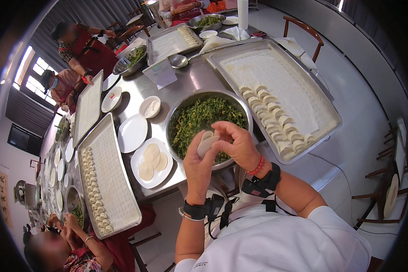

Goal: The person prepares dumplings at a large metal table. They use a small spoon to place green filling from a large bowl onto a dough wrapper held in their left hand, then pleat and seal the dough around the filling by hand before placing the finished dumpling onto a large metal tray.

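Observation:
A folded dumpling wrapper (206, 144) sits in my left hand (199, 166), held between thumb and fingers over the near side of a steel bowl. My right hand (236, 144) is raised beside it, its thumb at the wrapper's right edge and its fingers curled. Whether filling lies inside the fold cannot be seen. Beneath both hands, the steel bowl (167, 117) holds chopped green and yellow filling (204, 114). Flat round wrappers (152, 153) overlap on a white plate (149, 183) to the left. Rows of shaped dumplings (275, 117) stand on a papered metal tray (329, 119) at the right.
Left of the bowl are an empty white plate (132, 133), a small bowl of white flour (150, 106) and another dumpling tray (114, 204). A ladle (178, 61) and a card (160, 74) lie beyond. Several people in red aprons work around the tables. Chairs stand at the right.

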The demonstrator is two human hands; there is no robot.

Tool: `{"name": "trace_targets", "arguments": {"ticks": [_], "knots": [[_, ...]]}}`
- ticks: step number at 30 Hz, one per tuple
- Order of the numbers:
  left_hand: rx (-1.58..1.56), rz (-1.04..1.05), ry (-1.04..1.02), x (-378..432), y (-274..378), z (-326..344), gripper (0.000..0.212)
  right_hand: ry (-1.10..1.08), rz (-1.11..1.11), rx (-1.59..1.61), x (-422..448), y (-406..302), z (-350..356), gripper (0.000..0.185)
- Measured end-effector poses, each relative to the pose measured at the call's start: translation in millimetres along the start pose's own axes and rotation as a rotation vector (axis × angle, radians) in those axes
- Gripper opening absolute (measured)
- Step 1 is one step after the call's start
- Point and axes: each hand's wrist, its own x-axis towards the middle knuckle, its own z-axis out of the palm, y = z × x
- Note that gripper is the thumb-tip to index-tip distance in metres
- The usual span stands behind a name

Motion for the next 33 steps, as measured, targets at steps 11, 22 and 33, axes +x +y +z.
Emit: {"name": "trace_targets", "arguments": {"ticks": [11, 22, 33], "knots": [[-0.104, -0.043, -0.005, 15.2, 9.4, 2.4, 0.073, -0.029, -0.278, -0.301, 31.1, 10.6, -6.9, 0.012], [-0.143, -0.019, 0.020, 21.7, 4.3, -10.1, 0.068, -0.062, -0.260, -0.298, 42.1, 2.8, 7.8, 0.012], [-0.032, -0.040, -0.071, 27.1, 10.8, -28.0, 0.064, -0.026, -0.295, -0.322, 46.1, -14.5, 21.4, 0.014]]}}
